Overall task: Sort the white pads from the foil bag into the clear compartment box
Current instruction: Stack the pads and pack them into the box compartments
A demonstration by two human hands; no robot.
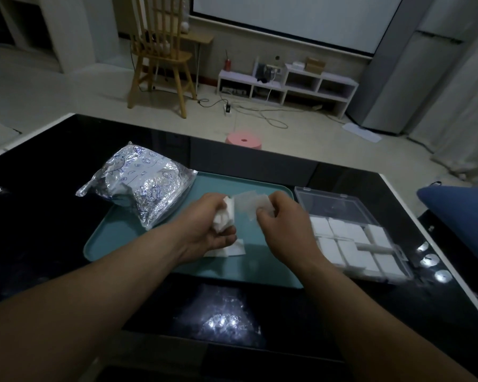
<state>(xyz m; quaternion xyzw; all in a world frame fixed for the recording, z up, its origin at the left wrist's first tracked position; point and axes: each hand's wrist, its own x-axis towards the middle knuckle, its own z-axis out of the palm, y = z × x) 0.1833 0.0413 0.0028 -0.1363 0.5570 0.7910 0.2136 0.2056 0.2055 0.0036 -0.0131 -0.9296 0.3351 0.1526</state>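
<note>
Glossy black rectangular surface [53,216]: carries all items below; ceiling lights reflect in it near the front edge.

Teal flat plastic tray [262,268]: centred on the surface, both hands above it.

Crinkled silver foil bag with blue printed drawings [138,186]: lies on its side at the tray's far left corner, partly on the tray, partly on the surface.

Clear plastic compartment box [340,205]: just right of the tray, lid up at the far side. The near compartments hold white pads [342,232]; the far section shows none.

Left hand [210,224]: closed around a bunched stack of white square pads [225,216], held above the tray.

Right hand [282,216]: fingertips pinching a single thin white pad [250,202], blurred, held just beside the left hand's stack; whether the two touch cannot be told.

Loose white pad [235,248]: flat on the tray beneath the left hand, partly hidden by it.
</note>
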